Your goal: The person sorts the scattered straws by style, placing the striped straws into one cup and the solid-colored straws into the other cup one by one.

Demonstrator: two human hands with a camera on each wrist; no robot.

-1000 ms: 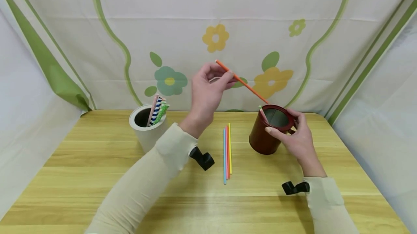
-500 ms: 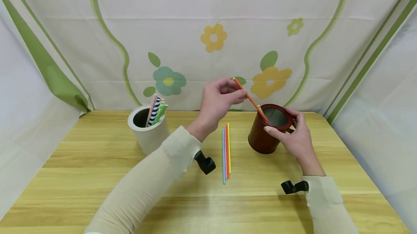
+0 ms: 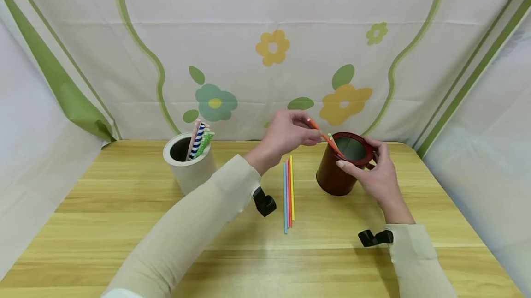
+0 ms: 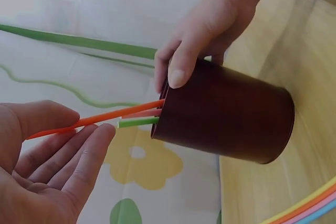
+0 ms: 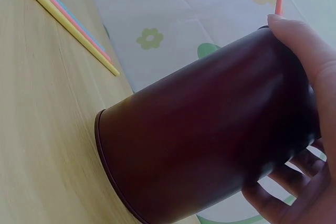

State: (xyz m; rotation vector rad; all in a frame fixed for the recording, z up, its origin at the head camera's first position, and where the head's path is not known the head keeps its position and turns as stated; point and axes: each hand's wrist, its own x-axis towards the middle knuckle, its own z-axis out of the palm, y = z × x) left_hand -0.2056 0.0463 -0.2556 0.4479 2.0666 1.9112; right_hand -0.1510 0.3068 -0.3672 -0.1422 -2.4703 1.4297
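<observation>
In the head view my left hand (image 3: pixel 286 134) pinches an orange straw (image 4: pixel 107 116) near its upper end, between thumb and fingers. The straw slants down, its lower end inside a dark red mug (image 3: pixel 335 175). Against the same side of the rim lean a green straw (image 4: pixel 137 122) and a pinkish-red straw (image 4: pixel 143 113). My right hand (image 3: pixel 380 175) grips the mug at its rim and handle side, thumb on the near rim, fingers behind. The mug stands on the table; in the right wrist view its dark wall (image 5: pixel 205 124) hides most of the background.
Blue, pink, orange and yellow straws (image 3: pixel 292 192) lie side by side on the wooden table (image 3: pixel 332 265) between the two containers. A white cup (image 3: pixel 192 179) at the left holds several patterned straws (image 3: pixel 199 143). A flowered curtain (image 3: pixel 232 49) hangs behind the table.
My left hand has moved right and down, bringing the orange straw's lower end from above the mug's rim into the mug. The right hand and mug have stayed put.
</observation>
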